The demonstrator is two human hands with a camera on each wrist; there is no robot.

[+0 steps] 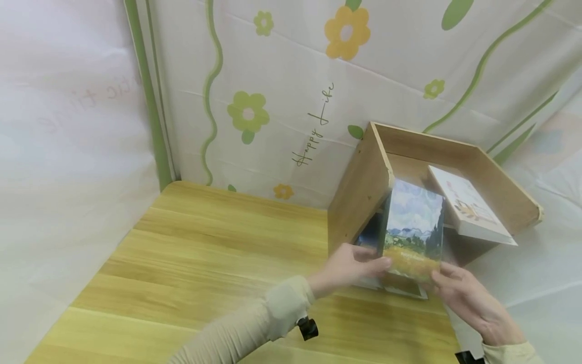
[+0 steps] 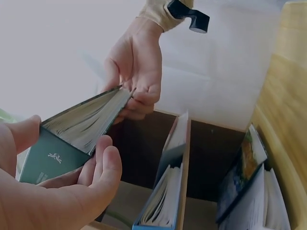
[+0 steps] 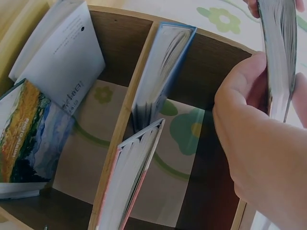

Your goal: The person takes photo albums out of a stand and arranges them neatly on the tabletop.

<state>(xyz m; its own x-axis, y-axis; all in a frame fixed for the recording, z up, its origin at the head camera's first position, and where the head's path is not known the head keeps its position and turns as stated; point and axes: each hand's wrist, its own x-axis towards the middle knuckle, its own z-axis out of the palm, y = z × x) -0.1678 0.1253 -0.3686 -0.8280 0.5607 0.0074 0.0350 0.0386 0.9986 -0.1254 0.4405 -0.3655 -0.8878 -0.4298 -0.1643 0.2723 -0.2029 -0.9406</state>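
A book [image 1: 414,227] with a painted landscape cover is held between both hands in front of a wooden shelf [image 1: 356,187]. Its teal spine [image 2: 53,158] and page edges show in the left wrist view. My left hand [image 1: 347,265] grips one side of the book, thumb on one cover and fingers on the other. On the opposite side, my right hand [image 1: 468,293] pinches the book near its lower corner. From the right wrist view, the book's pages [image 3: 280,57] appear between the thumb and fingers of the right hand [image 3: 254,124].
A white book [image 1: 470,202] lies on the shelf's top. Past the divider board [image 3: 127,115] stand a blue book [image 3: 160,72] and a pink-edged book [image 3: 129,177]. The lowest compartment holds a white book [image 3: 67,62] and a painted-cover book [image 3: 33,134]. A wooden table [image 1: 182,268] supports the shelf.
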